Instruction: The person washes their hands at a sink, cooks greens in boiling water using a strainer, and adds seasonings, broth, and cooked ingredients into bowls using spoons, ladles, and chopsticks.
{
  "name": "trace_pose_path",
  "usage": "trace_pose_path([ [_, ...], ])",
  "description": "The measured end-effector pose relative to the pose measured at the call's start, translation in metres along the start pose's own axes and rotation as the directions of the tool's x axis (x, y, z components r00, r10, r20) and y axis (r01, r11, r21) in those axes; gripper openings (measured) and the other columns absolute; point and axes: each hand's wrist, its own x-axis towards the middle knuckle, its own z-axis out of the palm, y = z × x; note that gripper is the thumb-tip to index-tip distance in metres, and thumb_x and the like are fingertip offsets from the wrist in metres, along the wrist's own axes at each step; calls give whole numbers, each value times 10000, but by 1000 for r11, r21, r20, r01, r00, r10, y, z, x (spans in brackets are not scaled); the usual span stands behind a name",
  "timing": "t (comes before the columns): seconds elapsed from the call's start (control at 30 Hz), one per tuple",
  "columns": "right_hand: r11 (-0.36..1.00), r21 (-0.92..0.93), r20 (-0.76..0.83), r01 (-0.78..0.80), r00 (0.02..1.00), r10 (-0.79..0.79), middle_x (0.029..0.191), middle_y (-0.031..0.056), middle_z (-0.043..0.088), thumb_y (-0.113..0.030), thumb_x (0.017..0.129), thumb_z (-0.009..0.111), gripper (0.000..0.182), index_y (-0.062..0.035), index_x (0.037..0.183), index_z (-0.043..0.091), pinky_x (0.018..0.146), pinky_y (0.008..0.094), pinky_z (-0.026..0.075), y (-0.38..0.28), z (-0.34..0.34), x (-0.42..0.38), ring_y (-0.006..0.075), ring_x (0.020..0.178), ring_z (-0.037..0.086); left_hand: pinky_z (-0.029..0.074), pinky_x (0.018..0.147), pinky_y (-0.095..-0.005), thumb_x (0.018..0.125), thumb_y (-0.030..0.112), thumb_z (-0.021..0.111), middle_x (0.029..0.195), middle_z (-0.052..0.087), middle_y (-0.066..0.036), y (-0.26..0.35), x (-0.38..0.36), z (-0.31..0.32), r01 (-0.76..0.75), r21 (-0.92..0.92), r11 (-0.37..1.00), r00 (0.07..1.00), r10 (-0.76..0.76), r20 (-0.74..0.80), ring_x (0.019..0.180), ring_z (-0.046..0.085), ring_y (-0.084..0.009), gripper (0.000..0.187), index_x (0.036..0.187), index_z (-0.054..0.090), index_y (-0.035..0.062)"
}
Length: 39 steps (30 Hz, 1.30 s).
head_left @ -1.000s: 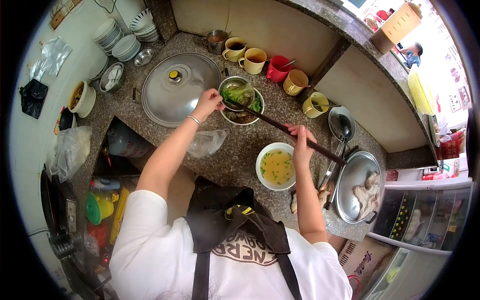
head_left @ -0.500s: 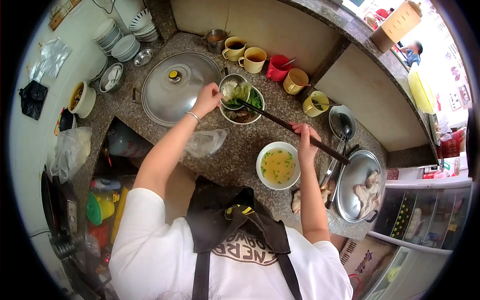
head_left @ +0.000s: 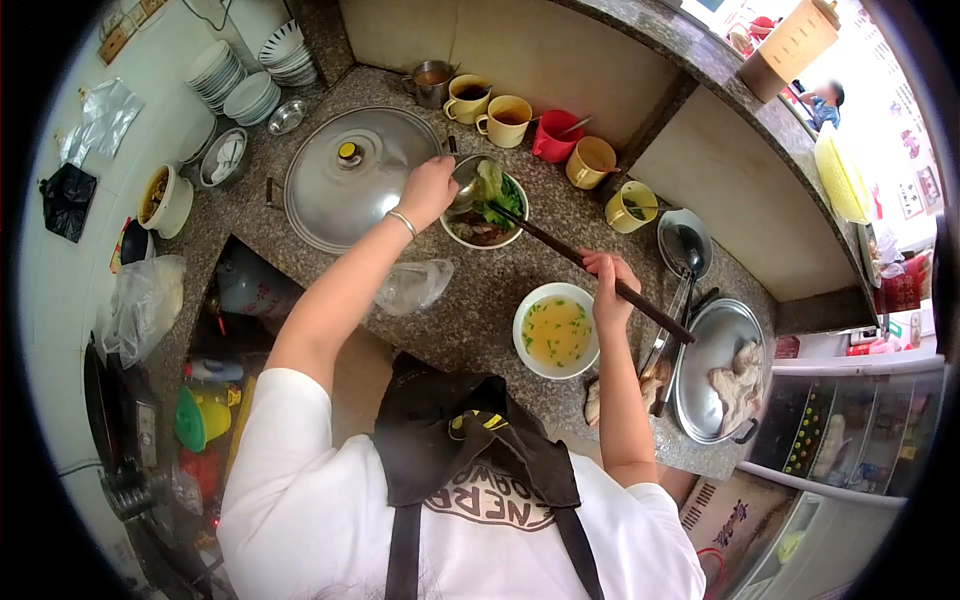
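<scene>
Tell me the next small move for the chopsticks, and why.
Probably sweep the greens down off the tilted strainer with the chopsticks. The left hand tips it over the noodle bowl, and leaves cling to its rim.

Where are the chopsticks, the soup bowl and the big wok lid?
chopsticks (head_left: 570, 255): head view, mid-shaft.
soup bowl (head_left: 524, 312): head view, left white rim.
wok lid (head_left: 330, 195): head view, bare metal dome.

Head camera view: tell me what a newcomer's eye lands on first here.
The long dark chopsticks cut across the middle of the granite counter, held in the right hand and reaching into a bowl of leafy greens. The left hand tilts a metal ladle over that bowl. A big shiny domed lid sits left of it, and a white bowl of yellow broth stands nearer the person.
</scene>
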Motion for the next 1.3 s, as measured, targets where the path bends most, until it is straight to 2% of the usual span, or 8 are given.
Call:
trace_pose_path([
  [0.37,990,16,-24,-138,990,138,732,137,589,-130,892,462,306,68,667,529,731,367,473,-26,-4,7,259,765,601,456,628,-434,703,30,517,790,532,-188,3,4,-24,-46,84,995,997,51,-57,706,540,-365,87,762,472,-15],
  [0.57,995,57,-19,-83,996,85,723,137,592,-149,894,458,325,64,658,523,711,342,463,-48,2,15,258,766,602,442,588,-385,703,35,534,676,520,-172,-13,-15,-47,201,-120,972,960,-220,-175,624,522,-339,102,745,449,-2],
  [0.63,1000,26,-28,9,1000,-8,721,138,593,-147,896,454,326,59,652,519,710,339,461,-53,8,15,255,763,601,460,550,-316,730,41,550,604,519,-134,-40,-31,-41,247,-237,940,938,-293,-186,579,554,-253,105,756,458,-3],
  [0.7,1000,4,-19,27,999,-27,730,137,599,-122,890,456,303,58,656,525,700,320,458,-48,14,12,238,762,603,483,524,-264,771,51,552,618,528,-78,-46,-55,-43,432,-700,569,803,-596,11,588,579,-164,92,773,479,-5],
  [0.83,986,-158,49,-46,997,54,755,138,606,-69,866,457,247,62,670,529,699,313,462,-48,14,3,228,779,606,505,548,-247,817,67,535,750,561,-67,-45,-129,-53,412,-878,243,683,-721,121,631,583,-138,80,822,487,3],
  [0.93,985,-131,108,112,989,-98,750,147,585,-129,886,428,301,49,654,499,732,354,462,-77,9,9,263,788,596,500,586,-250,824,91,541,752,571,-64,-53,-194,-57,361,-930,72,599,-782,172,651,580,-146,69,835,499,37],
  [1.17,959,-234,274,158,958,-91,731,144,559,-160,903,402,331,44,655,482,788,361,434,-92,32,15,267,792,579,489,572,-226,825,82,534,748,575,-55,-44,-313,-66,217,-974,-71,350,-925,146,673,581,-136,54,807,494,51],
  [1.3,983,-84,191,163,971,-144,733,147,566,-168,902,390,338,42,650,472,736,367,462,-90,43,12,287,772,596,486,572,-223,824,83,533,755,576,-50,-40,-354,-71,117,-993,-32,257,-964,62,666,579,-131,50,807,490,62],
])
